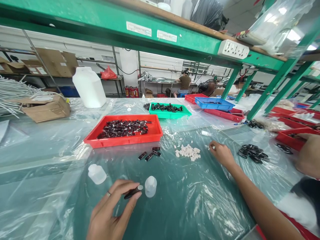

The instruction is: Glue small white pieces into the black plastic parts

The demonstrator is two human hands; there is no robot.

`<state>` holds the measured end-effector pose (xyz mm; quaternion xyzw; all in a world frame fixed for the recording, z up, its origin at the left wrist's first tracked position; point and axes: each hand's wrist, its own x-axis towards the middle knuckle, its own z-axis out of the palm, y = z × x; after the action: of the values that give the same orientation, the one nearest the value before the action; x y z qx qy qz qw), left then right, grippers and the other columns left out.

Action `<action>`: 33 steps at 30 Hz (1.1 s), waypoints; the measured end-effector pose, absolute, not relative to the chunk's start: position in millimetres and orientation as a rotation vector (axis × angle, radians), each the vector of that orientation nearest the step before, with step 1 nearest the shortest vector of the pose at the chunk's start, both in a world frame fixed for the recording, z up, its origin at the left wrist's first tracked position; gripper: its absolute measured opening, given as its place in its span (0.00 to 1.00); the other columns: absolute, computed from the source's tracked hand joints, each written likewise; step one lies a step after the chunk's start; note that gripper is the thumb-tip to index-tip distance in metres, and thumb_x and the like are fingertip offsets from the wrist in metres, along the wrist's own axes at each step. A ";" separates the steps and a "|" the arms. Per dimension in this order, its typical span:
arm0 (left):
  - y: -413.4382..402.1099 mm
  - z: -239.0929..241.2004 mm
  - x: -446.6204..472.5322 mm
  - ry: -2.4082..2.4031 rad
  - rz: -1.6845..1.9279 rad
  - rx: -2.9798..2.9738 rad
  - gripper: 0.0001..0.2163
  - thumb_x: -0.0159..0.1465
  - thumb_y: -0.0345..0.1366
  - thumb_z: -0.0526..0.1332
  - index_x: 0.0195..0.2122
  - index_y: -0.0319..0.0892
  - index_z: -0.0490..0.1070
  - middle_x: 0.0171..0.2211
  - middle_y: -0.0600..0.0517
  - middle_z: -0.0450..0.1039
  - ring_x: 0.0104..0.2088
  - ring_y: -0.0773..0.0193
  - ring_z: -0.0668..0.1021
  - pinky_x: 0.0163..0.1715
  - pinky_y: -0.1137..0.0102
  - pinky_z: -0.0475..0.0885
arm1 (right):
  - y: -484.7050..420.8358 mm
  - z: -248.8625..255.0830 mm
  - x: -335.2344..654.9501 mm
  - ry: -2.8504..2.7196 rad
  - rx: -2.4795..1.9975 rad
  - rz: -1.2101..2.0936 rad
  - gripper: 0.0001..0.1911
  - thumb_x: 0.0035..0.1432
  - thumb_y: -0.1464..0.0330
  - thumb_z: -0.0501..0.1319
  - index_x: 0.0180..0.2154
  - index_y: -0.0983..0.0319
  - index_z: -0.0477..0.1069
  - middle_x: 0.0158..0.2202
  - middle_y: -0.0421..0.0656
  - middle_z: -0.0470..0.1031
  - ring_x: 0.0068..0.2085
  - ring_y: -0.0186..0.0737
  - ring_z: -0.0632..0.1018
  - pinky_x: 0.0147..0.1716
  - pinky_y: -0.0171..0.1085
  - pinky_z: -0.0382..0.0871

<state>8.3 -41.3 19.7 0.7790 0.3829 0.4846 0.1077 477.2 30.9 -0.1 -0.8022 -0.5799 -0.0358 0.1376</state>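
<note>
My left hand (112, 213) is low in the middle, closed in a pinch on a small black part (132, 192) with a white tip, beside a small white bottle (150, 186). A ring sits on one finger. My right hand (221, 154) reaches forward on the plastic-covered table (190, 200), fingers curled and pinching a small white piece (208, 146) just right of a heap of white pieces (188, 151). A few loose black parts (150, 154) lie ahead of my left hand. A second small white bottle (97, 173) lies on its side to the left.
A red tray (100, 141) of black parts stands ahead, a green tray (170, 115) behind it, blue and red trays farther right. More black parts (252, 153) lie right of my hand. A co-worker's hand (308, 156) is at the right edge. A white jug (88, 86) and cardboard box (46, 108) stand left.
</note>
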 end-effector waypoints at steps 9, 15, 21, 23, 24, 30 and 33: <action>-49.5 29.1 15.0 1.038 1.468 2.150 0.06 0.69 0.30 0.63 0.45 0.48 0.74 0.36 0.55 0.75 0.33 0.68 0.79 0.33 0.77 0.73 | -7.5 38.1 392.5 -1.784 -1.654 0.130 0.13 0.72 0.60 0.59 0.43 0.64 0.73 0.36 0.41 0.77 0.33 0.36 0.78 0.37 0.39 0.76; -57.9 31.8 18.8 1.021 1.468 2.123 0.07 0.70 0.28 0.62 0.45 0.47 0.72 0.35 0.55 0.74 0.33 0.69 0.77 0.33 0.77 0.73 | -61.4 68.0 248.0 -1.932 -1.074 0.388 0.05 0.73 0.67 0.55 0.44 0.54 0.70 0.41 0.37 0.77 0.41 0.31 0.79 0.39 0.30 0.73; -61.1 32.3 20.5 0.976 1.483 2.089 0.07 0.70 0.27 0.61 0.45 0.47 0.72 0.34 0.56 0.73 0.33 0.70 0.77 0.34 0.78 0.73 | -68.9 56.9 196.4 -1.898 -0.977 0.405 0.06 0.72 0.73 0.54 0.45 0.56 0.67 0.40 0.38 0.74 0.36 0.31 0.76 0.36 0.33 0.70; -61.9 31.5 20.3 0.971 1.482 2.073 0.07 0.70 0.27 0.61 0.45 0.47 0.72 0.35 0.56 0.73 0.33 0.70 0.77 0.34 0.78 0.73 | -68.8 52.0 193.7 -1.883 -0.966 0.385 0.07 0.72 0.74 0.55 0.44 0.57 0.67 0.39 0.39 0.74 0.36 0.31 0.76 0.36 0.34 0.70; -62.2 31.1 20.2 0.970 1.480 2.065 0.07 0.70 0.27 0.61 0.45 0.46 0.72 0.35 0.56 0.73 0.34 0.70 0.77 0.35 0.77 0.73 | -68.9 50.2 192.8 -1.871 -0.958 0.374 0.07 0.71 0.75 0.55 0.45 0.57 0.67 0.39 0.39 0.74 0.36 0.31 0.76 0.36 0.34 0.70; -62.8 30.8 20.5 0.957 1.494 2.037 0.07 0.70 0.27 0.61 0.45 0.46 0.72 0.34 0.56 0.73 0.33 0.71 0.77 0.34 0.78 0.72 | -70.3 43.9 187.3 -1.821 -0.945 0.302 0.09 0.69 0.77 0.56 0.46 0.58 0.68 0.39 0.41 0.75 0.37 0.32 0.76 0.34 0.33 0.71; -62.7 32.1 21.5 0.966 1.499 2.028 0.07 0.70 0.27 0.62 0.45 0.46 0.72 0.33 0.56 0.73 0.32 0.71 0.77 0.34 0.79 0.72 | -71.1 41.8 185.5 -1.815 -0.951 0.274 0.10 0.68 0.78 0.57 0.46 0.59 0.69 0.39 0.41 0.75 0.36 0.32 0.76 0.34 0.33 0.71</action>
<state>21.5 -62.7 32.1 0.7328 0.3491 0.5416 0.2186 185.5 -71.1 41.8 -0.3951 -0.7543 0.1138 0.5119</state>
